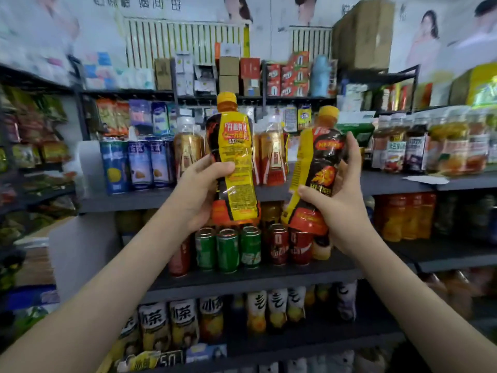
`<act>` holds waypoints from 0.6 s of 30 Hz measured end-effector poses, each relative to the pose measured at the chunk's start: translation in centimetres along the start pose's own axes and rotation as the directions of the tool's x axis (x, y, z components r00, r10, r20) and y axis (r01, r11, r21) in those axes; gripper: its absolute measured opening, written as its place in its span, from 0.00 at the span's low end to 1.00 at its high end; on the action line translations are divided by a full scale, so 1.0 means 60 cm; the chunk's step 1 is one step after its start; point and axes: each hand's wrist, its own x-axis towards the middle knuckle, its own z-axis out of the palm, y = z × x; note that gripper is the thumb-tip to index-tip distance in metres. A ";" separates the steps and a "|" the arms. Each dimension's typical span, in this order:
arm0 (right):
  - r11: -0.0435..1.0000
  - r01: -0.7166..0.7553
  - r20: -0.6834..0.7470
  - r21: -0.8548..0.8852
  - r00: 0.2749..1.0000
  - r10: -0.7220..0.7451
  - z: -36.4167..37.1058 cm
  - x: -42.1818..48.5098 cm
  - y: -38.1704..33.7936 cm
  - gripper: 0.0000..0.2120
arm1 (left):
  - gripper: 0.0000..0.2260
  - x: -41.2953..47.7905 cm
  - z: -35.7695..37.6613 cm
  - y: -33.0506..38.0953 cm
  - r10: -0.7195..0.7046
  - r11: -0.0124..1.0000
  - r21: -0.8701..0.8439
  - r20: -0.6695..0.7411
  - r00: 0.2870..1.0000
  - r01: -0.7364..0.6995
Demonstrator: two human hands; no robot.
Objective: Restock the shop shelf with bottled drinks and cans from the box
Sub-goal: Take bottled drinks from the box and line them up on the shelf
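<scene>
Two bottled drinks are in hand, one per hand, both raised in front of the shelf at about the level of its middle board [390, 185]. Neither has been set down.

The left bottle [236, 146] has a yellow cap and a yellow label panel facing out, and it stands upright. The left hand [196, 189] grips it at the narrowed waist, with the thumb across the label and the fingers curled behind. The right bottle [320, 157] has the same cap and shows a dark flame label; its top leans slightly right. The right hand [344, 208] holds it low on the body, thumb in front near the base and fingers [352, 154] wrapped up the far side.

Assessment: both appear full and sealed, so moderately heavy and stiff, and not fragile. The glossy film sleeve looks slippery. The waist is the soundest hold, as the low right-hand grip leaves that bottle top-heavy.

Gold-labelled bottles [271, 157] stand behind on the middle board, with blue cans [137, 165] towards its left end. Green cans [228, 249] and red cans [290, 246] line the front edge of the board below. The box is not in view.
</scene>
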 end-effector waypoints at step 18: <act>0.957 -0.031 -0.004 -0.289 0.999 0.031 -0.107 0.284 0.224 0.54 | 0.28 0.230 0.069 -0.111 0.120 0.984 0.148 -0.171 0.978 -0.095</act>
